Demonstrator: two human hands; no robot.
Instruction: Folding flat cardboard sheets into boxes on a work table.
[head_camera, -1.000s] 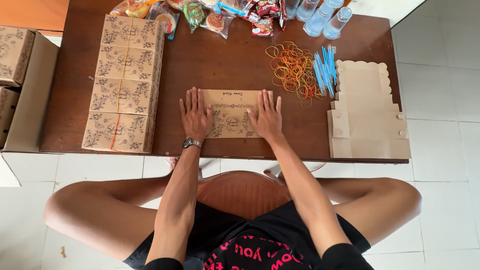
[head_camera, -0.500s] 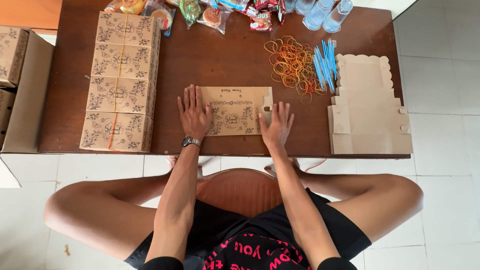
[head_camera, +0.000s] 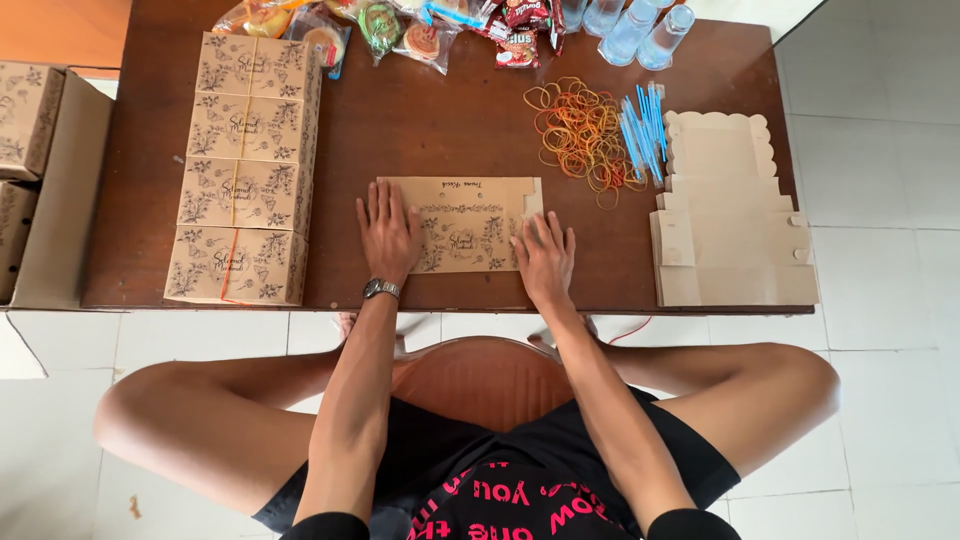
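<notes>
A flat brown cardboard box blank (head_camera: 465, 222) with a printed floral pattern lies on the dark wooden table (head_camera: 400, 130) in front of me. My left hand (head_camera: 387, 234), with a watch on its wrist, presses flat on the blank's left part. My right hand (head_camera: 545, 257) rests flat on its lower right corner, fingers spread. Neither hand grips anything.
A row of several folded printed boxes (head_camera: 243, 170) bound with rubber bands lies at the left. Loose rubber bands (head_camera: 580, 135), blue straws (head_camera: 640, 130) and a stack of flat box blanks (head_camera: 725, 225) sit at the right. Snack packets (head_camera: 400, 25) and plastic cups (head_camera: 640, 30) line the far edge.
My right hand slid from the middle of the blank down to its lower right corner. The left hand stayed in place.
</notes>
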